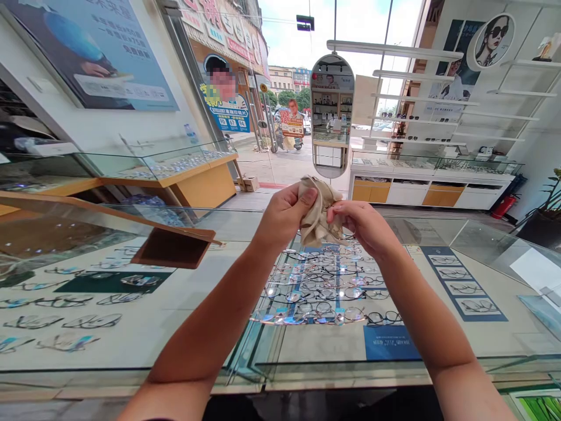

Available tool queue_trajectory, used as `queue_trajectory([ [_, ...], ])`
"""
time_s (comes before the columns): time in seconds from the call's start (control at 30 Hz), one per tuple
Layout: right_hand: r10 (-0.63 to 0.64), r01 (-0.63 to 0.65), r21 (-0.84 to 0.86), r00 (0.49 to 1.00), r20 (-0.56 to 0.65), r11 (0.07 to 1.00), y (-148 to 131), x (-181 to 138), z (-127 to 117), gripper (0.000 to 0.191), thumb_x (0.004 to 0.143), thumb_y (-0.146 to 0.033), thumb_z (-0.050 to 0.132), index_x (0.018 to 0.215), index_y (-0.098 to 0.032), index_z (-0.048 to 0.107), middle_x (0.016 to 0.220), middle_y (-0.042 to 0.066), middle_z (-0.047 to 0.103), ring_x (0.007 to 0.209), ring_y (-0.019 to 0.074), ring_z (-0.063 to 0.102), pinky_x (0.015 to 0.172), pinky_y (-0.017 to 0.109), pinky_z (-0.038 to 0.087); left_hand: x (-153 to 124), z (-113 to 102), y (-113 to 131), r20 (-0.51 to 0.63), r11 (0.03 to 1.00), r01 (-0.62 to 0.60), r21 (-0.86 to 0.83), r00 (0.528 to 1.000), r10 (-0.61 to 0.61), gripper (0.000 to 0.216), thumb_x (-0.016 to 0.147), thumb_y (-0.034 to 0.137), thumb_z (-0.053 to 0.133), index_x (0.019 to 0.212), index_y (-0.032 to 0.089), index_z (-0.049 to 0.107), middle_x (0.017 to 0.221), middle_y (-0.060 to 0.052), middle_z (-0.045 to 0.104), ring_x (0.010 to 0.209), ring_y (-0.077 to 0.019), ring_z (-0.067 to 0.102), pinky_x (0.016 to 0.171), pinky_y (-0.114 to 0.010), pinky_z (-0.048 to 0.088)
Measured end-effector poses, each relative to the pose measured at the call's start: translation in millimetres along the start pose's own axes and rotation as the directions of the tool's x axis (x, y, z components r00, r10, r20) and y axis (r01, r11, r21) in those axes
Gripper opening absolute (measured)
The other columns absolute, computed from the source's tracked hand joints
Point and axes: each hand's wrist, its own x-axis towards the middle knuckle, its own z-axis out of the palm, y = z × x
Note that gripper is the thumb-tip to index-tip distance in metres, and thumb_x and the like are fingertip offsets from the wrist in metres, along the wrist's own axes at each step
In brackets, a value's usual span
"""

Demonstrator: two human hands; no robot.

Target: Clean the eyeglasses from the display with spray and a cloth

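Both my hands are raised above a glass display counter (438,351). My left hand (284,213) pinches a beige cleaning cloth (316,219), thumb pressed on its upper part. My right hand (362,225) is closed on the cloth's other side, where a thin frame of a pair of glasses (339,235) peeks out, mostly wrapped by the cloth. Under the glass lie several rows of spectacles (324,292).
An oval mirror (332,114) stands beyond the counter. A brown tray (170,248) rests on the glass to the left. More display cases (175,169) and wall shelves (421,105) line the shop; a red fire extinguisher (505,206) sits at right.
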Motion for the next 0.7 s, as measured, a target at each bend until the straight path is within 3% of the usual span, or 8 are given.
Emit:
queue_trajectory([
  [0.1,-0.003,0.002,0.037,0.999,0.034,0.999,-2.8,-1.1,-2.6,0.025,0.08,-0.038,0.063,0.064,-0.02,0.069,0.07,-0.001,0.06,0.066,0.0114,0.046,0.067,0.029,0.035,0.0,-2.7,8.2,0.118,0.999,0.04,-0.001,0.992,-0.04,0.049,0.064,0.053,0.099,0.089,0.016,0.078,0.076,-0.003,0.075,0.068,-0.014,0.068,0.063,-0.022,0.057],
  [0.17,-0.005,0.002,0.056,0.998,0.059,0.998,-3.1,-1.6,-3.8,0.024,0.08,-0.036,0.063,0.064,-0.02,0.069,0.07,0.0,0.06,0.067,0.0117,0.048,0.067,0.029,0.035,-1.3,-1.7,10.7,0.119,1.0,0.026,0.007,0.993,-0.026,0.048,0.061,0.045,0.101,0.092,0.016,0.078,0.08,-0.004,0.078,0.071,-0.0155,0.071,0.065,-0.023,0.058],
  [0.27,0.0,-0.004,0.029,0.992,0.127,1.0,-2.0,-2.9,-4.1,0.023,0.082,-0.035,0.065,0.068,-0.02,0.073,0.071,0.0,0.062,0.07,0.0126,0.049,0.071,0.03,0.037,-6.1,6.2,10.7,0.066,1.0,-0.023,-0.001,0.998,0.023,0.044,0.063,0.043,0.101,0.088,0.017,0.075,0.073,-0.002,0.077,0.059,-0.0137,0.069,0.056,-0.022,0.057],
  [0.4,-0.005,-0.003,0.035,0.976,0.217,0.999,1.1,-4.2,-1.7,0.024,0.085,-0.039,0.068,0.074,-0.02,0.076,0.08,0.002,0.069,0.083,0.0156,0.06,0.085,0.031,0.043,-13.3,20.0,8.2,-0.002,0.998,-0.07,-0.008,0.998,0.07,0.044,0.07,0.053,0.095,0.08,0.02,0.068,0.052,0.004,0.064,0.038,-0.0106,0.054,0.039,-0.022,0.044],
  [0.57,-0.009,0.005,0.02,0.973,0.229,1.0,3.9,-2.8,0.2,0.024,0.087,-0.04,0.068,0.075,-0.02,0.076,0.081,0.002,0.069,0.082,0.0152,0.057,0.085,0.032,0.043,-10.3,14.5,3.7,-0.152,0.982,-0.163,0.091,0.973,0.176,0.054,0.079,0.067,0.083,0.066,0.019,0.065,0.052,0.002,0.061,0.043,-0.0075,0.05,0.041,-0.02,0.038],
  [0.7,-0.009,0.005,0.03,0.99,0.141,1.0,-1.6,-3.8,-5.5,0.023,0.084,-0.038,0.066,0.071,-0.02,0.071,0.076,0.0,0.062,0.074,0.0132,0.05,0.074,0.03,0.039,-2.2,0.4,4.4,0.061,0.996,-0.066,0.053,0.996,0.063,0.054,0.08,0.069,0.082,0.079,0.016,0.075,0.067,-0.004,0.073,0.055,-0.0118,0.063,0.051,-0.022,0.051],
])
